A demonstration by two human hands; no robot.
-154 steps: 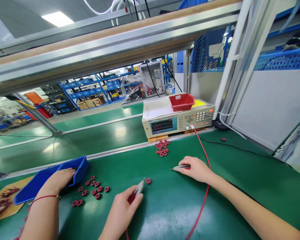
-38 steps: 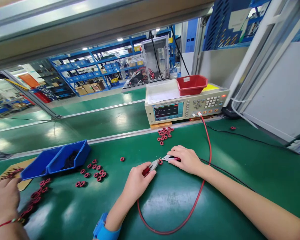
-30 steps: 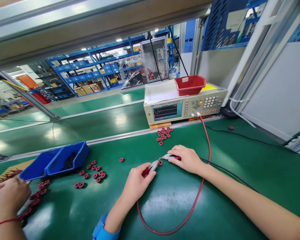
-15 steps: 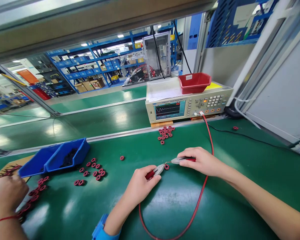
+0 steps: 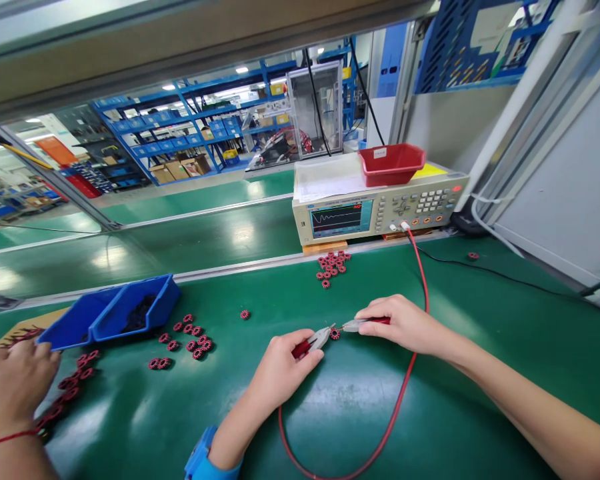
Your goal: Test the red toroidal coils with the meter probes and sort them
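My left hand [image 5: 286, 368] is closed around a red-handled test clip [image 5: 321, 338] with grey metal jaws. The clip's tip is at the left side of a small red wound ring coil [image 5: 335, 334] on the green bench. From the other side, my right hand [image 5: 401, 323] grips a second red-handled test clip [image 5: 354, 325], its jaws pointing left at the same coil. Thin wire ends show between the two tips; whether both jaws are clamped on them is too small to tell. A red cable [image 5: 399, 400] loops below the hands.
Behind stands a beige tester [image 5: 380, 210] with a lit screen, carrying a red bin [image 5: 393, 165]. Several coils [image 5: 331, 265] lie before it, more coils [image 5: 197, 343] to the left. At far left, another person's hand [image 5: 17, 380] is near blue bins [image 5: 107, 313].
The right clip's tip has moved slightly down and left to the coil. An orange light on the tester has gone out. The other person's hand has shifted, its fingers reaching towards the bins.
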